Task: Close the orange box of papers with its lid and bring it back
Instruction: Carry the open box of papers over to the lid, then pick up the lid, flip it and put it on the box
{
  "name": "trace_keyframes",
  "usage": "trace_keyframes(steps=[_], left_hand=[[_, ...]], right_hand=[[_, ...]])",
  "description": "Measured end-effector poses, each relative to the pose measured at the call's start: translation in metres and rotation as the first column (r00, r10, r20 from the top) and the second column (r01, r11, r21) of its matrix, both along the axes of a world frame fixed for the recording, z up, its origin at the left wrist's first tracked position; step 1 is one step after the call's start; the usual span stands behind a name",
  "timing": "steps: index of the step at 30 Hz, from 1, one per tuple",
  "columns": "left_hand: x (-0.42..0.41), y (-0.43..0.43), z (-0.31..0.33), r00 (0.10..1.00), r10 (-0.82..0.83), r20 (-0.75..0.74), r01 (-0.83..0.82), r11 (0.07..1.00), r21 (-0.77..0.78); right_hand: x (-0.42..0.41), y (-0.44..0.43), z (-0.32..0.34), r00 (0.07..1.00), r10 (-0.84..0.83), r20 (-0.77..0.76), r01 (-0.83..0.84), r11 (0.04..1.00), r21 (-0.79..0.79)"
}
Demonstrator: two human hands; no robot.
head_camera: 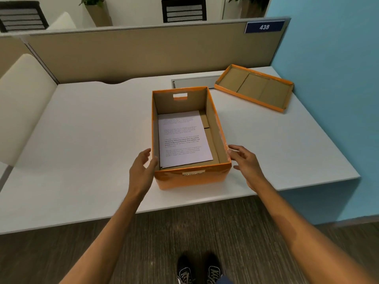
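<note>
An open orange box (192, 179) stands on the white desk (86, 128) near its front edge, with a stack of printed papers (183, 138) lying inside. Its orange lid (255, 88) lies upside down at the back right of the desk, cardboard inside facing up. My left hand (141, 171) is beside the box's near left corner, fingers apart, thumb at the rim. My right hand (246, 162) is close to the near right corner, fingers spread, holding nothing.
A beige partition (143, 52) with a blue "438" sign (264, 27) runs behind the desk. A blue wall (332, 78) borders the right side. A grey cable flap (192, 82) sits behind the box. A cream chair back (22, 103) is at left.
</note>
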State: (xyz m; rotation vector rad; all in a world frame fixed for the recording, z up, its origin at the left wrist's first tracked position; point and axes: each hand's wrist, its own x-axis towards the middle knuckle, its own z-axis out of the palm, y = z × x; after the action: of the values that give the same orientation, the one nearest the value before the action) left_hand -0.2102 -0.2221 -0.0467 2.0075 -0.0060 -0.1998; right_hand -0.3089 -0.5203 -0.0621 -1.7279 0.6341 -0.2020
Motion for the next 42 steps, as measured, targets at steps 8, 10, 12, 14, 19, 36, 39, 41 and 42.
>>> trace_keyframes(steps=[8, 10, 12, 14, 19, 36, 39, 41, 42], left_hand=[[-0.003, -0.063, 0.04, 0.913, -0.243, 0.327, 0.191, 0.964, 0.183], [-0.005, -0.087, 0.047, 0.893, -0.283, 0.349, 0.229, 0.955, 0.188], [-0.006, -0.113, 0.052, 0.876, -0.332, 0.351, 0.278, 0.941, 0.195], [-0.006, -0.14, 0.056, 0.86, -0.377, 0.345, 0.322, 0.924, 0.205], [-0.003, -0.213, 0.067, 0.843, -0.408, 0.35, 0.358, 0.912, 0.201], [0.035, -0.386, 0.061, 0.908, -0.342, 0.243, 0.304, 0.935, 0.183], [0.066, -0.405, 0.047, 0.919, -0.343, 0.193, 0.317, 0.936, 0.153], [0.091, -0.416, 0.038, 0.932, -0.322, 0.163, 0.3, 0.942, 0.148], [0.106, -0.421, 0.034, 0.936, -0.317, 0.151, 0.293, 0.943, 0.158]], right_hand=[[-0.002, -0.032, 0.022, 0.997, -0.01, 0.082, 0.037, 0.943, -0.331], [-0.002, -0.047, 0.025, 0.996, -0.013, 0.09, 0.043, 0.939, -0.341], [-0.002, -0.065, 0.029, 0.995, -0.014, 0.101, 0.047, 0.94, -0.337], [-0.001, -0.086, 0.032, 0.994, -0.01, 0.112, 0.047, 0.94, -0.339], [0.006, -0.153, 0.04, 0.992, -0.005, 0.124, 0.048, 0.936, -0.348], [0.049, -0.321, 0.032, 0.998, 0.011, 0.06, 0.012, 0.933, -0.36], [0.067, -0.334, 0.02, 0.999, -0.04, 0.024, 0.046, 0.94, -0.338], [0.08, -0.342, 0.012, 0.997, -0.07, -0.007, 0.064, 0.94, -0.335], [0.086, -0.345, 0.007, 0.996, -0.084, -0.022, 0.071, 0.939, -0.337]])
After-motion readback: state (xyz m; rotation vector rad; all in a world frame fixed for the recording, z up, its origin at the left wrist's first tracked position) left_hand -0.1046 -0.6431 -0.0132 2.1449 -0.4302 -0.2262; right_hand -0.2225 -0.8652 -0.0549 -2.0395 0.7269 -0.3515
